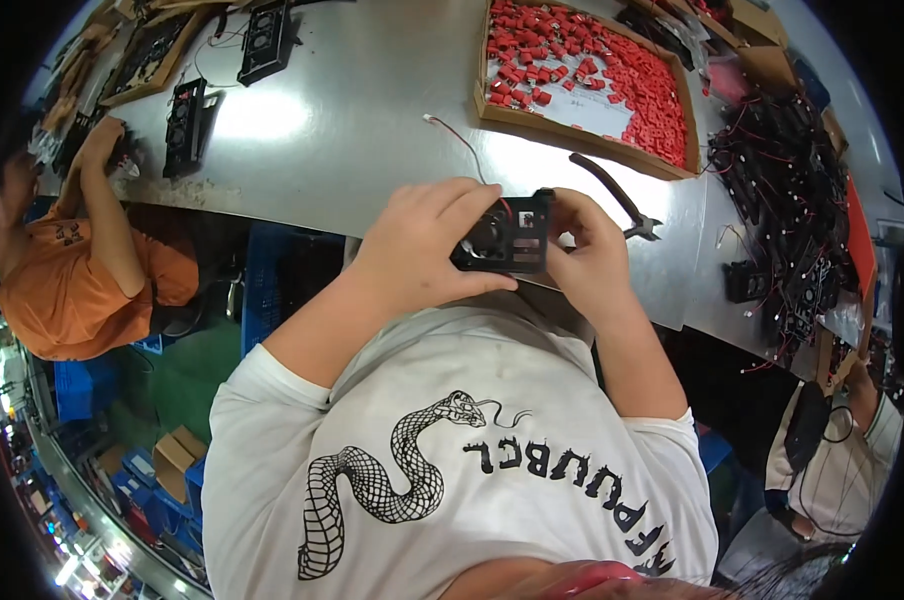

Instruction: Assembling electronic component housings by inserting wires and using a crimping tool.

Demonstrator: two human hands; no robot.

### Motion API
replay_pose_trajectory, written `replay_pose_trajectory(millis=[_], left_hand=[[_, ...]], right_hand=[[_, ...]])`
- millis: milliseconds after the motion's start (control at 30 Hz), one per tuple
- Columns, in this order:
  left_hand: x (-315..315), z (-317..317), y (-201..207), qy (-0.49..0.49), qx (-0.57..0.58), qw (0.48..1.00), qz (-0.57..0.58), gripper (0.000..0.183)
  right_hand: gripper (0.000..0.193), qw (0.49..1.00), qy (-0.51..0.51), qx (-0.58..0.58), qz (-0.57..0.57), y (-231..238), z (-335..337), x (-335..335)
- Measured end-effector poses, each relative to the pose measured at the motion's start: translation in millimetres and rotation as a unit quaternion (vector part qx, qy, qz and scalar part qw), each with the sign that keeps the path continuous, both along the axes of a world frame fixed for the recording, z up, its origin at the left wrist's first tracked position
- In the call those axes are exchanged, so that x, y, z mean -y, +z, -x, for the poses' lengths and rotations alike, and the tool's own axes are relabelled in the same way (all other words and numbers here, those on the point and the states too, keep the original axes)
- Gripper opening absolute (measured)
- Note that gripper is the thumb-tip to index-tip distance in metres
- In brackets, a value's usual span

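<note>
A black fan housing (517,236) with a round fan and rectangular slots is held up close to the table's near edge. My left hand (422,235) wraps its left side, thumb along the lower edge and fingers over the top. At the housing's right end, my right hand (590,245) has its thumb and index finger curled in against the side; whether a small part sits between them I cannot make out. A thin cable (462,140) with a white plug runs from the housing onto the table. Dark-handled cutting pliers (617,195) lie just beyond my right hand.
A cardboard tray (582,132) of small red parts stands at the far right of the metal table (372,120). Black fan units with wires are heaped (792,220) at the right. More fan units (184,128) lie at the left, near a co-worker in orange (82,270). Another person sits at the lower right.
</note>
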State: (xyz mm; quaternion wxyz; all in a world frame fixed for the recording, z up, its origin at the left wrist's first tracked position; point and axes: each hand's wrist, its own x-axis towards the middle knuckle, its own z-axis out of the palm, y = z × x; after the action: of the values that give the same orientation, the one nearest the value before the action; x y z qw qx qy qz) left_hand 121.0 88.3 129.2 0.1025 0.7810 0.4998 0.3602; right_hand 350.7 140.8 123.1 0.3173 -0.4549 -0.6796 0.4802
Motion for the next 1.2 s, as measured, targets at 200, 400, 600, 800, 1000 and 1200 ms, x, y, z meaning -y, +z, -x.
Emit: replay_pose_trajectory(millis=[200, 400, 600, 800, 1000, 1200], left_hand=[[-5, -11, -1, -0.05, 0.003, 0.998, 0.037, 0.085], [-6, -5, 5, -0.049, -0.059, 0.995, 0.068, 0.078], [-8, 1, 8, -0.042, -0.124, 0.983, 0.128, 0.072], [-6, -11, -1, -0.048, -0.166, 0.981, 0.094, 0.071], [-10, -20, 1, -0.04, -0.157, 0.983, 0.092, 0.071], [-10, -19, 4, -0.041, -0.156, 0.982, 0.098, 0.071]], right_hand=[[0.04, 0.983, -0.106, -0.136, -0.061, -23, 6, 17], [0.054, 0.961, -0.02, 0.161, -0.224, -34, -4, 2], [0.056, 0.923, 0.012, 0.269, -0.275, 2, 7, -1], [0.047, 0.97, 0.118, 0.129, -0.17, 21, -30, -5], [0.027, 0.948, 0.091, 0.209, -0.223, 21, -22, 1], [0.028, 0.958, 0.094, 0.218, -0.162, 27, -22, -10]])
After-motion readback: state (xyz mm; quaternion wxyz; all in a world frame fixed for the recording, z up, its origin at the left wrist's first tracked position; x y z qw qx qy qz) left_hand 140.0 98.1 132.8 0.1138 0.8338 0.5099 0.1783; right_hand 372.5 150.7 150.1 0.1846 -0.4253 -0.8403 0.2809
